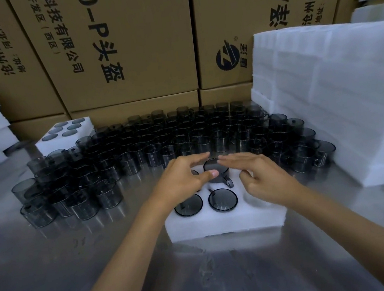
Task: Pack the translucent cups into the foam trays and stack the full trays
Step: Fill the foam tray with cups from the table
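Steel surface [56, 270], foam tray [224, 223]; left hand [180, 180] and right hand [262, 175] spread flat, fingers straight, over protruding cup [215, 170].

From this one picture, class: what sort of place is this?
Probably a factory packing station: rows of smoky translucent plastic cups on a shiny metal table, white foam trays being filled, and printed brown cardboard cartons stacked behind.

The tray [224, 223] lies on the table [58, 282], nearest the viewer. Two cups [222, 199] sit in its near pockets; a third cup [215, 170] sits in a far pocket. The loose cups [161, 137] stand behind the tray. A filled tray [64, 134] lies behind them at left. The foam stack [340, 103] stands at right. Boxes [125, 44] stand behind everything.
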The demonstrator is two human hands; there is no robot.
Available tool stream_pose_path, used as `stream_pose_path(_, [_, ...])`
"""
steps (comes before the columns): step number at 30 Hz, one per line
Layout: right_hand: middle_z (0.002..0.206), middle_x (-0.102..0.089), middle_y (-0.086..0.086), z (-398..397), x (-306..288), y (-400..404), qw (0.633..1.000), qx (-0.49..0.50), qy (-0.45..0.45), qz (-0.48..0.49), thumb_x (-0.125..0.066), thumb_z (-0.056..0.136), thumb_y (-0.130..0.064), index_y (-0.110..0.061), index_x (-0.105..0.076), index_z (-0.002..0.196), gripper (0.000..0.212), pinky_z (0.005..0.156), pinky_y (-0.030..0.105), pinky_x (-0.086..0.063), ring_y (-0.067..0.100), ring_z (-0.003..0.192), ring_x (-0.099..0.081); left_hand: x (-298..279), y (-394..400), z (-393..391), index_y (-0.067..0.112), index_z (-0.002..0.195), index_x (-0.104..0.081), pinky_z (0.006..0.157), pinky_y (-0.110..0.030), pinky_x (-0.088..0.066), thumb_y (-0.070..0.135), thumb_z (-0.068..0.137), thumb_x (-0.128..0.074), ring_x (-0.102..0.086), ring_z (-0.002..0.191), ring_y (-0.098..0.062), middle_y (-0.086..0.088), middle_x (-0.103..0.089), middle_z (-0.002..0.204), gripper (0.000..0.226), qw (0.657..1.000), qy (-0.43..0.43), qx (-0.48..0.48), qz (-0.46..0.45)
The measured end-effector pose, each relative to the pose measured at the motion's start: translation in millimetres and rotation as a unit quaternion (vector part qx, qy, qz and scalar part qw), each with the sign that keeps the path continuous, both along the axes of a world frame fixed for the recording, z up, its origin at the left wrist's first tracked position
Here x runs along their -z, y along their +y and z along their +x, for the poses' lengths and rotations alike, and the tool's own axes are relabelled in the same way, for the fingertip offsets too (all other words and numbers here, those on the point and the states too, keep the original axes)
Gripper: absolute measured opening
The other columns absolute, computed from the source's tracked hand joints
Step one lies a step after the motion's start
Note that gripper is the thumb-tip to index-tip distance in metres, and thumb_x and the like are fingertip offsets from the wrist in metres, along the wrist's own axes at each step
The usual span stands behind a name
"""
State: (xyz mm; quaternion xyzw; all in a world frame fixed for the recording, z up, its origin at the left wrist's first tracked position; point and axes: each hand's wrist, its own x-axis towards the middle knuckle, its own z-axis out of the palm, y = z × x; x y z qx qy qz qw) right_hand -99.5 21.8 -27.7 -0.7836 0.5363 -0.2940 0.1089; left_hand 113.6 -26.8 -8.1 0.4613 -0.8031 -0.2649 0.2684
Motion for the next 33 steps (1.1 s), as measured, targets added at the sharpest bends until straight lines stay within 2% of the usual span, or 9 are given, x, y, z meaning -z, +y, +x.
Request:
stream_pose_path(4, [0.156,-0.037,-0.015,-3,5,2,0.994,-0.005,0.109,0.017,-0.036,0.091,-0.003,-0.026,-0.046,0.149,0.063,0.120,0.046,-0.024,0.003,0.149,-0.022,8,0,-1,0.031,0.140,-0.055,0.116,-0.032,-0.032,0.046,0.087,-0.071,-0.040,0.139,-0.005,0.010,-0.052,0.145,0.057,1.000,-0.005,-0.007,0.023])
stream_pose_path(8, [0.159,-0.030,-0.017,-4,2,5,0.988,-0.022,0.144,0.052,-0.028,0.093,-0.019,-0.029,-0.041,0.151,0.060,0.121,0.042,-0.017,0.001,0.151,-0.011,17,1,-3,0.034,0.146,-0.045,0.122,-0.040,-0.005,0.050,0.091,-0.062,-0.010,0.151,-0.008,0.014,-0.038,0.154,0.059,0.997,-0.069,-0.015,0.007])
stream_pose_path(11, [0.162,-0.023,-0.016,-3,-1,9,0.984,-0.029,0.160,0.070,-0.021,0.091,-0.033,-0.031,-0.035,0.154,0.064,0.121,0.038,-0.014,0.001,0.151,-0.006,17,-2,-3,0.042,0.140,-0.049,0.121,-0.045,0.000,0.054,0.091,-0.060,0.001,0.152,-0.010,0.016,-0.022,0.161,0.051,0.994,-0.102,-0.019,0.013])
stream_pose_path(18, [0.162,-0.021,-0.018,0,4,11,0.984,-0.015,0.167,0.061,-0.030,0.104,-0.039,-0.035,-0.034,0.154,0.050,0.122,0.039,-0.015,0.000,0.151,-0.007,8,-2,-4,0.044,0.135,-0.054,0.121,-0.048,-0.002,0.055,0.091,-0.061,-0.011,0.152,-0.014,0.015,-0.029,0.159,0.046,0.992,-0.116,-0.018,0.036])
stream_pose_path(23, [0.160,-0.021,-0.026,1,11,8,0.991,-0.006,0.097,0.092,-0.034,0.103,-0.042,-0.038,-0.037,0.152,0.049,0.124,0.040,-0.014,-0.005,0.149,-0.006,10,7,-2,0.041,0.140,-0.050,0.123,-0.046,-0.003,0.055,0.093,-0.056,-0.020,0.150,-0.014,0.015,-0.032,0.158,0.049,0.990,-0.138,-0.017,0.016])
stream_pose_path(26, [0.156,-0.032,-0.027,1,10,2,0.993,0.008,0.063,0.097,-0.044,0.101,-0.041,-0.036,-0.048,0.146,0.046,0.122,0.031,-0.017,-0.005,0.147,-0.015,2,-3,2,0.041,0.133,-0.059,0.120,-0.044,-0.025,0.046,0.095,-0.059,-0.044,0.137,-0.011,0.015,-0.051,0.145,0.038,0.995,-0.093,-0.020,0.033])
stream_pose_path(29, [0.138,-0.057,-0.022,2,0,-9,0.996,0.027,-0.010,0.085,-0.055,0.095,-0.034,-0.032,-0.069,0.126,0.034,0.112,0.020,-0.031,-0.003,0.133,-0.044,-7,-28,7,0.029,0.131,-0.063,0.101,-0.031,-0.046,0.024,0.100,-0.053,-0.063,0.108,-0.015,0.002,-0.066,0.129,0.032,0.995,-0.007,-0.103,0.010])
stream_pose_path(31, [0.120,-0.070,-0.017,6,-8,-17,0.991,0.048,-0.080,0.091,-0.055,0.094,-0.030,-0.027,-0.077,0.109,0.027,0.103,0.022,-0.044,0.000,0.116,-0.059,-9,-50,7,0.023,0.136,-0.059,0.094,-0.033,-0.048,0.015,0.100,-0.051,-0.062,0.098,-0.023,-0.005,-0.064,0.130,0.038,0.988,-0.057,-0.145,-0.020])
stream_pose_path(33, [0.099,-0.076,-0.012,13,-11,-25,0.988,0.080,-0.112,0.070,-0.055,0.092,-0.027,-0.022,-0.079,0.091,0.025,0.092,0.028,-0.053,0.004,0.099,-0.066,-8,-70,5,0.021,0.140,-0.055,0.105,-0.045,-0.042,0.012,0.097,-0.053,-0.054,0.121,-0.033,-0.009,-0.053,0.142,0.044,0.977,-0.151,-0.146,-0.040])
